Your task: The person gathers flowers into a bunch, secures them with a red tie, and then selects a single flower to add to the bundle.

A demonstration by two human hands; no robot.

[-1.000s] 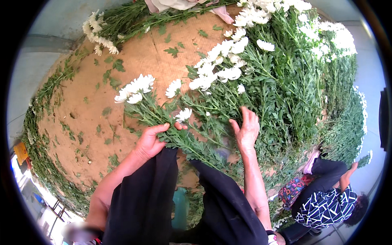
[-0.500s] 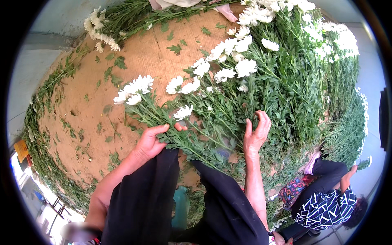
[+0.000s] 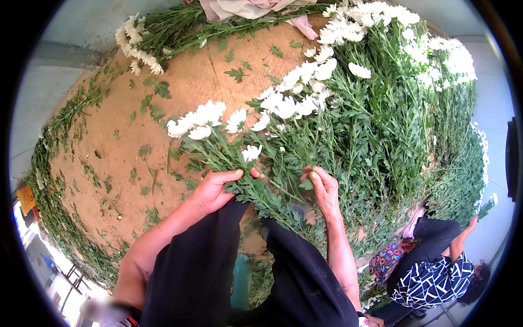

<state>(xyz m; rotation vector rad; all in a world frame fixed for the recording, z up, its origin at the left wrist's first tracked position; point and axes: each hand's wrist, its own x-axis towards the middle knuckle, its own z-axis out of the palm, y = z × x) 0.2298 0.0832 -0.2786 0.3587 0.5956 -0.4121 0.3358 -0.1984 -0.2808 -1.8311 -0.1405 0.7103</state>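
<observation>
My left hand (image 3: 220, 188) is wrapped round the leafy stems of a small bunch of white chrysanthemums (image 3: 199, 121); their blooms point to the upper left and the stems run down to the right over my knees. To the right, my right hand (image 3: 322, 188) is closed in a pinch, thumb against forefinger, at a green leaf or stem tip; which of the two, I cannot tell. Just beyond it lies a broad heap of white chrysanthemums (image 3: 370, 131), blooms toward the far side and stems toward me.
A brown board (image 3: 120, 169) bears scattered leaves. Another bunch of white chrysanthemums (image 3: 136, 46) lies at the far left, beside a pale pink cloth (image 3: 239, 8). A person in a patterned top (image 3: 436, 278) sits at the lower right, holding a white flower. A green stool (image 3: 239, 280) shows between my legs.
My right hand has drawn down and left from the heap, its spread fingers closing into a pinch. The left hand and its bunch have shifted slightly right.
</observation>
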